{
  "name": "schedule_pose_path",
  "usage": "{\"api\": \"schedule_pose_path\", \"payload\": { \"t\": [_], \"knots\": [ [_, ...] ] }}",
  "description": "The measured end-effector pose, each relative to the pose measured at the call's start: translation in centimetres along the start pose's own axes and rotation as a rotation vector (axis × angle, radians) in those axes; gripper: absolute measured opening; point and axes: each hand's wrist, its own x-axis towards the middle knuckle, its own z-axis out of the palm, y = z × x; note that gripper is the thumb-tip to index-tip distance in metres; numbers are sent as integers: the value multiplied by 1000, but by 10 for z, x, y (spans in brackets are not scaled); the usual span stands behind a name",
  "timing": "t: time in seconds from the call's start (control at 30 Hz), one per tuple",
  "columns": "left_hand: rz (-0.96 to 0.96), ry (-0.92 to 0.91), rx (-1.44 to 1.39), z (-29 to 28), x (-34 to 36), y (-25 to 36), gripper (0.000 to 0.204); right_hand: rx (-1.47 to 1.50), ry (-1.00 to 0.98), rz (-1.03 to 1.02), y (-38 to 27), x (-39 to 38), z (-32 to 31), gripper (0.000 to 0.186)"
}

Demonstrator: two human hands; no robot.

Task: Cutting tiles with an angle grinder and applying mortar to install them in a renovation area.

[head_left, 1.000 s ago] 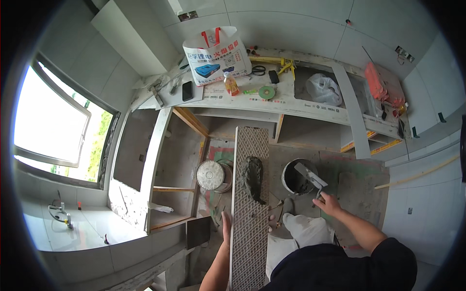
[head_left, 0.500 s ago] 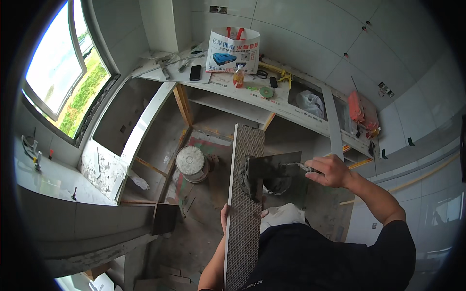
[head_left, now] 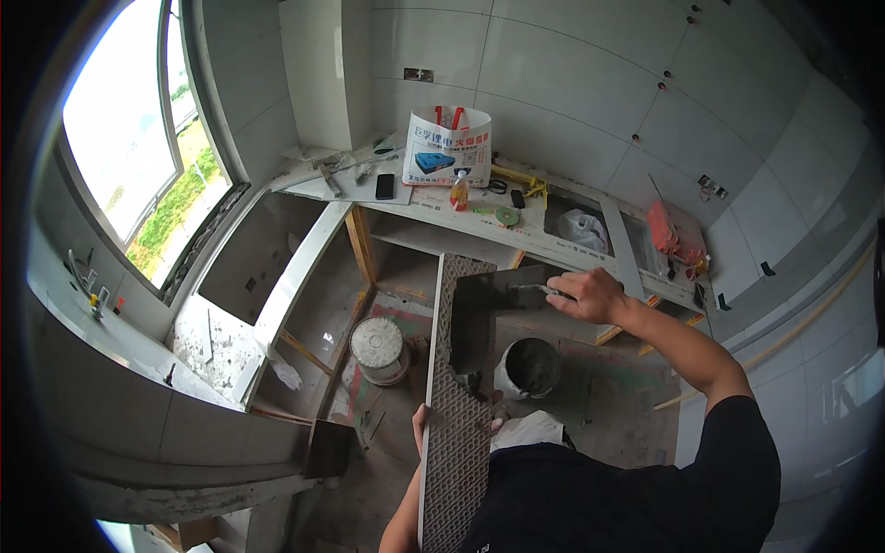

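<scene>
A long narrow tile (head_left: 454, 461) stands tilted in front of my body, its patterned grey back facing up. My left hand (head_left: 420, 429) is closed round its left edge; some of the fingers are hidden behind it. Dark wet mortar (head_left: 472, 341) covers a patch of the upper half. In my right hand (head_left: 592, 296) is the handle of a flat trowel (head_left: 516, 289), its dark blade lying against the tile near the far end. Just right of the tile stands a bucket (head_left: 505, 382) with dark mortar inside.
Left of the tile is a pail with a whitish top (head_left: 378, 343). An unfinished counter frame (head_left: 304, 267) runs along the window and back wall. On it are a shopping bag (head_left: 449, 147), a phone (head_left: 385, 186), a drink bottle (head_left: 459, 191) and a red bag (head_left: 675, 230).
My right hand has drawn the trowel toward the tile's far end, and the mortar patch is now longer and smoother. The bucket is more fully visible. My view has tilted up slightly.
</scene>
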Motion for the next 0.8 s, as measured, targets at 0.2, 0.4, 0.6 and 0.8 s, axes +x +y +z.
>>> {"api": "schedule_pose_path", "payload": {
  "t": [0.2, 0.4, 0.6, 0.8],
  "knots": [
    [31, -121, 85, 10, -15, 6, 108, 344, -155, 88, 16, 30, -21, 35],
    [43, -153, 118, 22, -22, 6, 110, 441, -126, 113, 23, 47, -5, 40],
    [42, -132, 45, 6, -14, -5, 114, 162, -38, 188, 33, 80, 3, 38],
    [31, -183, 30, 24, -15, -5, 110, 147, 14, -72, 3, 72, -53, 40]
  ]
}}
